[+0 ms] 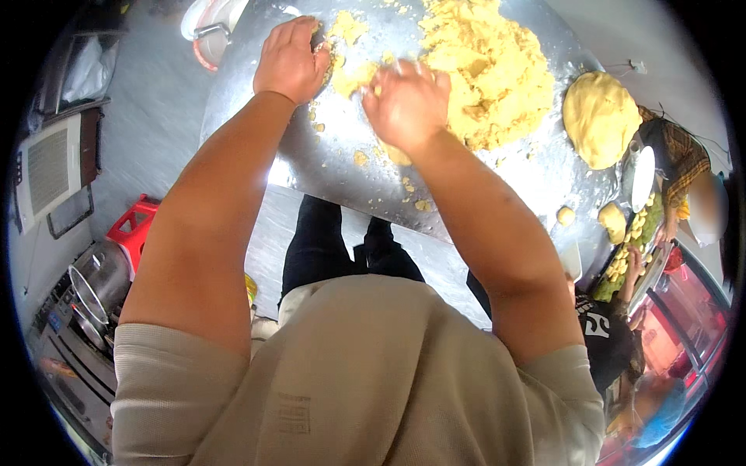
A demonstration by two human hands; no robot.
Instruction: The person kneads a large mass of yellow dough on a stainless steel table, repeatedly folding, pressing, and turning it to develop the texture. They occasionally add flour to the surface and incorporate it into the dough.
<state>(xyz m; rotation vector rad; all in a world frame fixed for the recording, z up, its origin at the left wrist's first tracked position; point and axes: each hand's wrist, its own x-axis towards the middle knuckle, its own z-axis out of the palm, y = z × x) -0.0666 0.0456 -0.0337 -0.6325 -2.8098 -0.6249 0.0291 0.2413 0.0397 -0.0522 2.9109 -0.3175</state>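
Note:
On the shiny metal table [303, 145], my left hand [288, 61] rests palm down with dough crumbs along its thumb side. What lies beneath its palm is hidden. My right hand [408, 108], slightly blurred, presses down on a yellow dough piece [397, 154] that shows below its wrist side. A flat dough patch [352, 78] lies between both hands, touching the right fingers. Directly right of that hand spreads a large, rough mound of crumbly yellow dough [495, 76]. Small dough scraps [361, 158] are scattered on the metal.
A smooth dough lump [601, 119] sits at the table's right, with smaller pieces [612, 223] below. Two people work there by a tray of small dough pieces [632, 244]. Left are a red plastic stool [137, 224], a metal pot [105, 274] and a white bucket [211, 43].

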